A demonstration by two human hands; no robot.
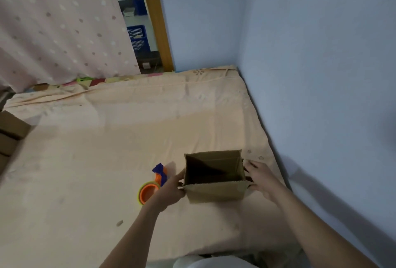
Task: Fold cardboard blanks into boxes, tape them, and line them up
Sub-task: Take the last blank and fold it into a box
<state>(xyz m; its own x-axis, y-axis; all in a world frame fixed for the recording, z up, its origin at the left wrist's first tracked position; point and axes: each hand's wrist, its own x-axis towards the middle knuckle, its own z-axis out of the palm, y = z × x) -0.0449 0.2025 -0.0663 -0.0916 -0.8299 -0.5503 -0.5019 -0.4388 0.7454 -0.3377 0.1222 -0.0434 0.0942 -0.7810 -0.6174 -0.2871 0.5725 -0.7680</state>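
A brown cardboard box (215, 190) stands upright on the bed with its top open and its inside dark. My left hand (171, 190) grips its left side, thumb at the near left corner. On the opposite side my right hand (260, 178) holds the right wall, fingers spread along a side flap. An orange and blue tape dispenser (151, 188) lies on the sheet just left of the box, partly behind my left hand.
The bed's peach sheet (107, 149) stretches wide to the left and far side. A blue wall (321, 74) runs close along the right. Brown cardboard boxes (10, 132) sit at the left edge. A dotted curtain (60, 21) hangs at the back left.
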